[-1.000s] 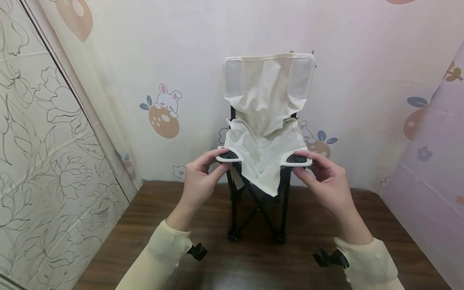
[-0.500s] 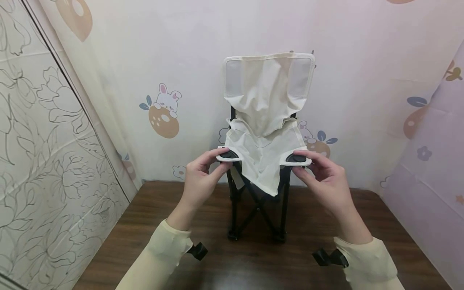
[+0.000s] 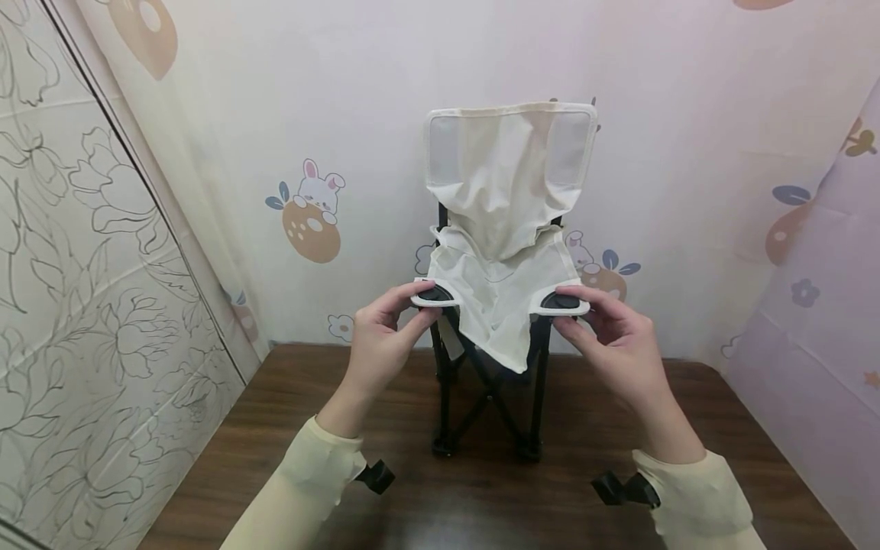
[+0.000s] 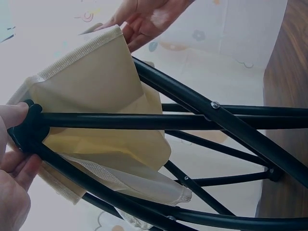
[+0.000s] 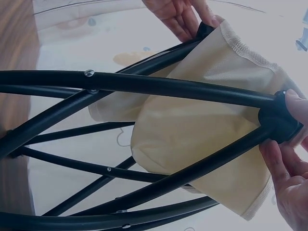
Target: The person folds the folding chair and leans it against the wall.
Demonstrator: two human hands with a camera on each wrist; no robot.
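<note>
A small folding chair (image 3: 498, 260) with cream fabric and crossed black legs stands partly unfolded on the table, its seat cloth creased and sagging. My left hand (image 3: 381, 328) pinches its front left corner, fingers over the black corner cap and thumb below. At the front right corner, my right hand (image 3: 615, 340) pinches in the same way. The left wrist view shows the left thumb and fingers about the black plastic joint (image 4: 31, 127) where two tubes meet. A matching joint (image 5: 279, 118) sits between the right thumb and fingers in the right wrist view.
The dark wooden table (image 3: 330, 489) lies under the chair. Close behind it hangs a pale curtain (image 3: 371, 137) with rabbit and carrot-like prints. A flower-patterned panel (image 3: 89, 290) borders the left side, and lilac-tinted cloth (image 3: 818, 305) the right. Black straps hang from both wrists.
</note>
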